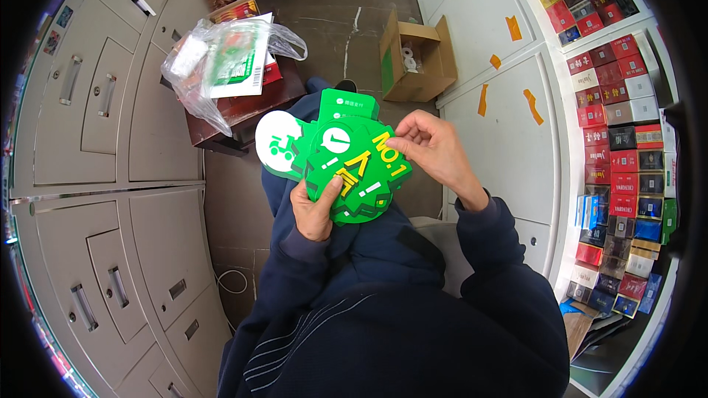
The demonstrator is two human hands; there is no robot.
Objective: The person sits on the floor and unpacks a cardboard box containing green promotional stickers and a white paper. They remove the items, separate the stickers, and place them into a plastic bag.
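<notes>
My left hand [313, 211] grips a stack of green printed cut-out signs over my lap, its thumb pressed on the front. The top green sign [362, 177] has a jagged outline, a white round check-mark badge and yellow and white lettering. At its upper right edge, the thumb and fingers of my right hand [437, 149] pinch the sign by the yellow writing. From behind it, a white disc with a green scooter picture [278, 142] sticks out to the left. A green rectangular card [347, 102] with small writing shows above. The pieces' backs are hidden.
Ahead on the left, a dark red wooden stool [243, 121] bears a clear plastic bag [191, 74] and a printed sheet [261, 84]. An open cardboard box [417, 74] stands by white cabinets [498, 138]. Grey drawer cabinets [160, 149] line the left; cigarette packs [622, 160] fill the right shelf.
</notes>
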